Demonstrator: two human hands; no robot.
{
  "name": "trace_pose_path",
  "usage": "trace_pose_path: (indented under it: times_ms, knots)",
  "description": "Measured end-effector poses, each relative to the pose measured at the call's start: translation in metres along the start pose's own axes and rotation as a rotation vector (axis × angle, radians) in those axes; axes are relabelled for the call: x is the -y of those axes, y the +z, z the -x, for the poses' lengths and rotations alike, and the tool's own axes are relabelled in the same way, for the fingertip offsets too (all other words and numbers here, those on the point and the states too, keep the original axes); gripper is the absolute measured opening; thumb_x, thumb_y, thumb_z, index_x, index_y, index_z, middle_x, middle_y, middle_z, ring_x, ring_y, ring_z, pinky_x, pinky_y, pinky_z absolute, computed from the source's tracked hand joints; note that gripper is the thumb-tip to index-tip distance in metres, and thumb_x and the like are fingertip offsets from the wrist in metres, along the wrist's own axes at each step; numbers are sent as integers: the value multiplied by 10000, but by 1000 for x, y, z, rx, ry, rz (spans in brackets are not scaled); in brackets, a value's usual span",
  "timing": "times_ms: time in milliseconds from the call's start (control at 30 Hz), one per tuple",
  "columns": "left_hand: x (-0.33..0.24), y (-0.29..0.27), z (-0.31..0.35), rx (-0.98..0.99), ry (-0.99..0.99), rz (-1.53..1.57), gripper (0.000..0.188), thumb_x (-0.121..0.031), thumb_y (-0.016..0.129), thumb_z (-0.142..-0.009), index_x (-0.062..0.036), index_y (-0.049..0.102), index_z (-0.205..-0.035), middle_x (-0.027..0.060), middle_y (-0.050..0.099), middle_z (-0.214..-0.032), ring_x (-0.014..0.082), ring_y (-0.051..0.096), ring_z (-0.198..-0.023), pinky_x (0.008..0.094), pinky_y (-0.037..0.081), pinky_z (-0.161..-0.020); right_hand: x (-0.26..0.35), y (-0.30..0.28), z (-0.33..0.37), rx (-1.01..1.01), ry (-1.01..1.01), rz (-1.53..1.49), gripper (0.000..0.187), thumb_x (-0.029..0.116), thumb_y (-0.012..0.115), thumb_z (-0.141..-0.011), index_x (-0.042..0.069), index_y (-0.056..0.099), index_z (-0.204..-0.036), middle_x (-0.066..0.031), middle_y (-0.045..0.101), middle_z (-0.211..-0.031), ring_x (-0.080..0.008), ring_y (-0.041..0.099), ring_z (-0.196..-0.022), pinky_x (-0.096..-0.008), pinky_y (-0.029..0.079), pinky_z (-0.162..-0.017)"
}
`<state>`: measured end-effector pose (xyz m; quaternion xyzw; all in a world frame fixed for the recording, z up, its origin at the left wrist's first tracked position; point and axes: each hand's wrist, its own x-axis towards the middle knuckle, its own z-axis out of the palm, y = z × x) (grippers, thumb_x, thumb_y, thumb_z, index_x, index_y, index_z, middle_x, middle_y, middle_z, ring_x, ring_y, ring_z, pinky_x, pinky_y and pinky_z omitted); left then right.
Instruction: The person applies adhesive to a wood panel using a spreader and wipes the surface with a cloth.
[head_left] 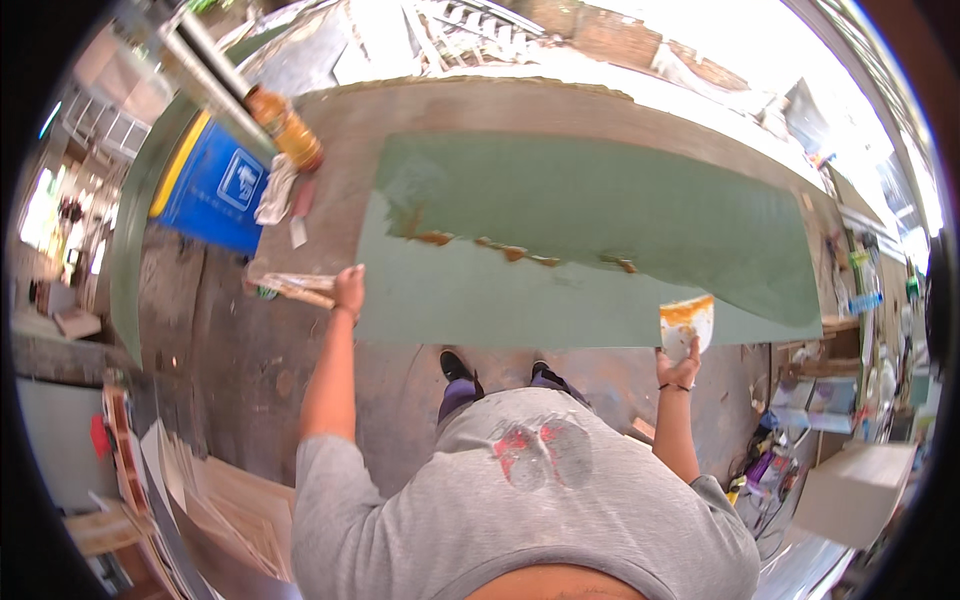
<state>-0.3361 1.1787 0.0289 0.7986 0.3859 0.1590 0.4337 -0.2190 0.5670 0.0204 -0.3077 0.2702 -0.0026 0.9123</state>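
Observation:
A large green sheet (590, 200) lies in front of me, with a ragged line of brown paste (515, 252) across its middle. Beside its left edge, my left hand (348, 290) is closed around the ends of pale wooden sticks (300, 287). They point left, and their far end is too blurred to make out. My right hand (682, 368) grips a white, curved plastic piece (687, 325) at the sheet's near right edge. Orange-brown paste coats its upper part. Whether it is a scraper or a cut container I cannot tell.
A blue bin (215, 185) with a yellow rim stands at the left. Near it are an orange-brown bottle (285, 125) and a pale cloth (277, 190). Leaning boards (225, 500) are at lower left; a cardboard box (855, 490) and cluttered shelves line the right.

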Motion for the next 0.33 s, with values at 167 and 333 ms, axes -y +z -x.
trace_pose_path:
  times_ms: [167, 333]
  knots:
    - [9, 2, -38, 174, -71, -193, 367, -318, 475, -856, 37, 570, -860, 214, 591, -871, 339, 561, -827, 415, 418, -717, -14, 22, 10, -78, -53, 208, 464, 361, 534, -832, 174, 436, -1245, 2, 499, -1229, -249, 433, -1143, -471, 313, -923]
    - [32, -5, -59, 243, -11, -264, 445, -387, 543, -813, -50, 584, -1101, 235, 584, -1050, 332, 559, -1004, 400, 431, -855, -22, 35, 28, -53, -72, 294, 487, 417, 514, -836, 182, 424, -1253, -67, 443, -1281, -240, 370, -1194, -480, 282, -935]
